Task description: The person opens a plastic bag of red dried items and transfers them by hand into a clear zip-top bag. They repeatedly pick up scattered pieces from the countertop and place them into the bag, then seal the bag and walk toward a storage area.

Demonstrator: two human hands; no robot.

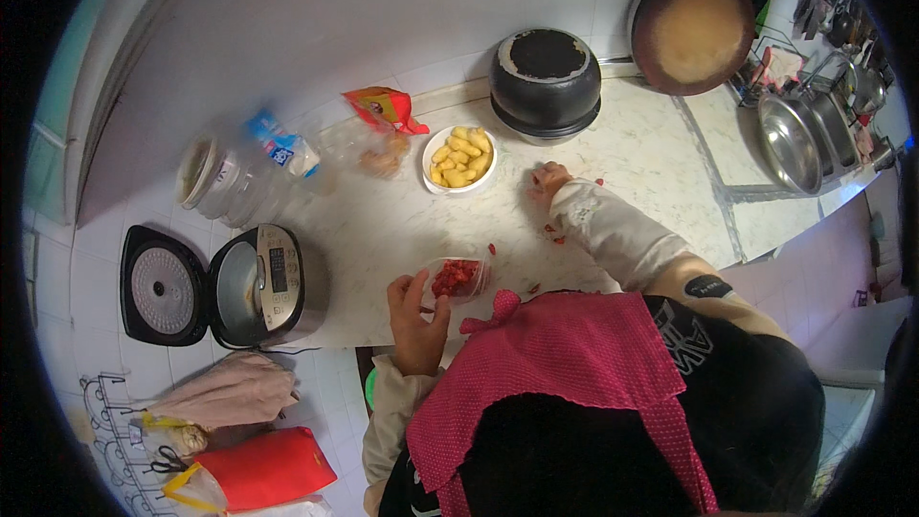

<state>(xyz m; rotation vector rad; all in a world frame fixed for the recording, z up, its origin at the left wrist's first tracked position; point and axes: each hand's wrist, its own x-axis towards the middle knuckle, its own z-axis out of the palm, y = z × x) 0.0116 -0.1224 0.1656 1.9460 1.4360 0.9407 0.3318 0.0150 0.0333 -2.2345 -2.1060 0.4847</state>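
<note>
My left hand grips the left side of a clear plastic container near the front edge of the counter, fingers on its rim. Chopped red pieces, perhaps dried chili, lie in the container. My right hand is down on the marble-patterned countertop, in front of an upturned black pot; its fingers are curled, and what is under them is hidden. Small red pieces are scattered by the right forearm. Between the hands and farther back stands a white bowl of peeled yellow pieces, possibly ginger.
An open rice cooker stands at left, near clear plastic jars and a blue-white packet. Behind are a red-yellow packet and the upturned black pot. A large pan and metal basins are at right.
</note>
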